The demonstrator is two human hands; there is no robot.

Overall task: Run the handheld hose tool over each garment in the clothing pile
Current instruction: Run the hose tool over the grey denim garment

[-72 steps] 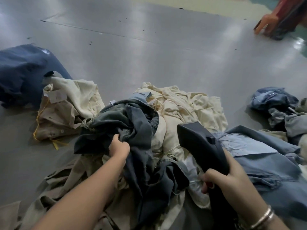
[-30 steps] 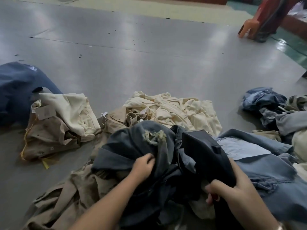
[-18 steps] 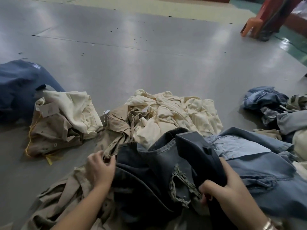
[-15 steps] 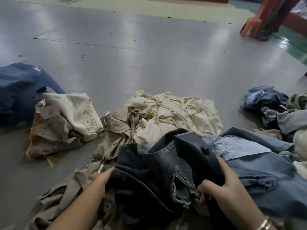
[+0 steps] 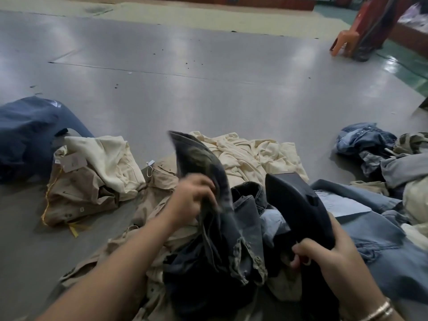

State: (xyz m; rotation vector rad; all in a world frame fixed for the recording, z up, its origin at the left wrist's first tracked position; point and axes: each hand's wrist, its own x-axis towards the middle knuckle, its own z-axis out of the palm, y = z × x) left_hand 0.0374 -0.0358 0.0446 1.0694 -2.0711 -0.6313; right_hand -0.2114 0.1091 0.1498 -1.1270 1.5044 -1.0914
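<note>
Denim, dark grey, one pair of jeans [image 5: 222, 228]: lying at the front of the clothing pile [image 5: 231, 205] on the grey floor [image 5: 185, 89], one end lifted and motion-blurred, frayed patches showing lower down. The left hand [image 5: 192, 198] has its grip clamped on that raised fabric, fingers curled round it.

Hose tool [image 5: 298, 209], black plastic, wedge-shaped head: held just right of the jeans, head pointing away from the person, close over the denim; whether it touches the cloth cannot be told. The right hand [image 5: 331, 258] has its grip wrapped round the handle; a metal bangle [image 5: 379, 310] sits on that wrist.

Cream garment [image 5: 250, 156], crumpled: behind the jeans, in the middle of the pile.

Tan garment [image 5: 148, 216]: under the left forearm, spread toward the near left.

Light blue denim garment [image 5: 375, 228]: flat, right of the tool.

Separate bundle, cream over khaki [image 5: 92, 177], paper tag attached: left of the pile, apart from it.

Navy garment [image 5: 30, 135]: far left, touching that bundle.

Mixed blue denim heap [image 5: 368, 144]: far right.

Orange plastic chair [image 5: 345, 40]: far corner, upper right.
</note>
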